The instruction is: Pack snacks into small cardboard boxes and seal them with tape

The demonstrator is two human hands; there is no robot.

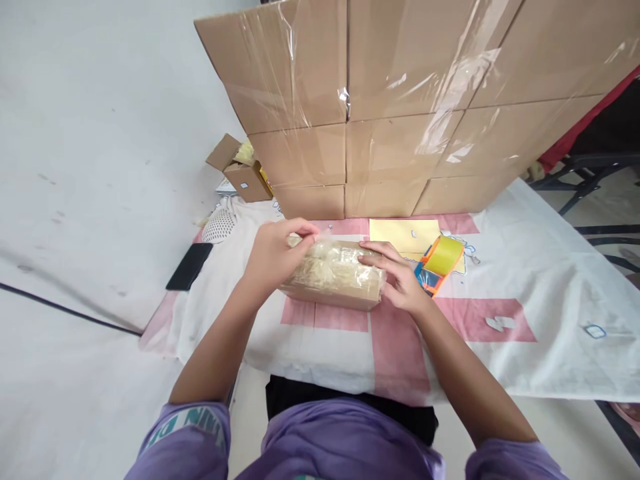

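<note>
A small cardboard box (333,270) lies on the cloth in front of me, its top covered with shiny, wrinkled clear tape. At its far left edge, my left hand (285,250) pinches thumb and forefinger together on what looks like a bit of the clear tape (326,236). My right hand (393,275) grips the box's right end, with fingers over the top and the thumb low at the side. Just right of that hand, an orange and blue tape dispenser (440,263) with a yellowish roll rests on the table.
A tall wall of taped cardboard boxes (400,147) stands at the back of the cloth-covered table (475,373). Yellow paper (400,233) lies before it. To the left are a black phone-like slab (189,267), a white perforated object (220,225) and an opened small box (247,179).
</note>
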